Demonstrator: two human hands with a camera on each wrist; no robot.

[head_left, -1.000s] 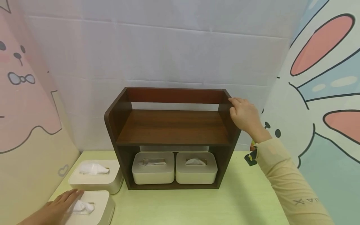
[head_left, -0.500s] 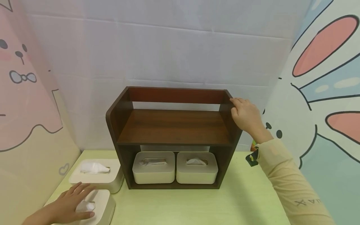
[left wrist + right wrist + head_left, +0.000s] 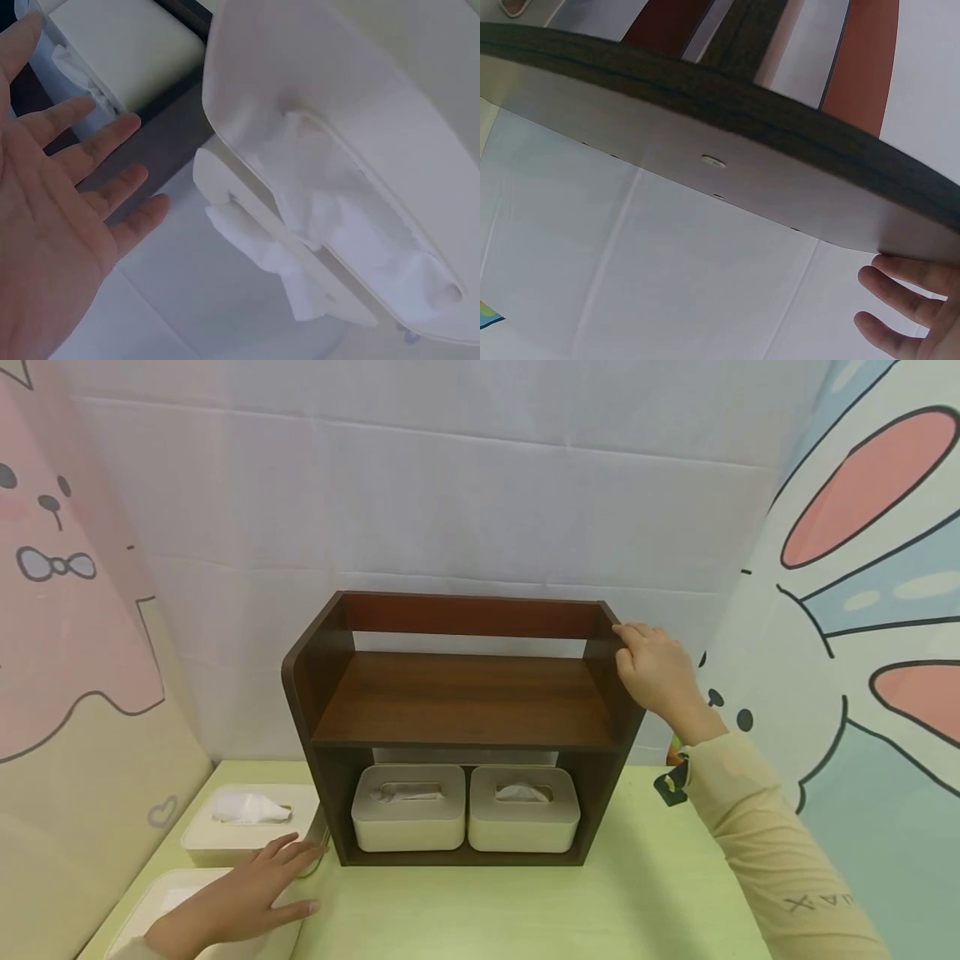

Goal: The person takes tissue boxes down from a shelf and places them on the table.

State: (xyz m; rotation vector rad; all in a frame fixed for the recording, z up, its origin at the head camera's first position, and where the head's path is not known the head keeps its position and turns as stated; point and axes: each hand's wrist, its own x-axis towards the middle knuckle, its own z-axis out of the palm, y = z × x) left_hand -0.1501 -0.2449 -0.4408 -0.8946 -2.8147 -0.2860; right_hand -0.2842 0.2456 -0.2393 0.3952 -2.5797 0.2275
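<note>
A dark brown two-tier desktop shelf (image 3: pixel 465 697) stands upright in the middle. My right hand (image 3: pixel 658 675) holds the top of its right side panel (image 3: pixel 727 154); in the right wrist view a few fingers show outside the panel, the thumb hidden. Two cream tissue boxes fill its lower tier: the left tissue box (image 3: pixel 408 835) and the right tissue box (image 3: pixel 525 833). My left hand (image 3: pixel 243 893), palm down with fingers spread, hovers over the front tissue box (image 3: pixel 161 897), apart from it in the left wrist view (image 3: pixel 67 195). Behind it lies another tissue box (image 3: pixel 225 835).
The light green table (image 3: pixel 450 910) bears everything. A small dark item (image 3: pixel 670 787) lies right of the shelf, near my right sleeve (image 3: pixel 772 827). A white cloth wall (image 3: pixel 480 510) closes the back, with cartoon-printed panels (image 3: pixel 802 627) at both sides.
My left hand has lifted off the front tissue box and moved right, toward the shelf's lower left corner. My right hand has stayed on the side panel. The tissue boxes look unmoved.
</note>
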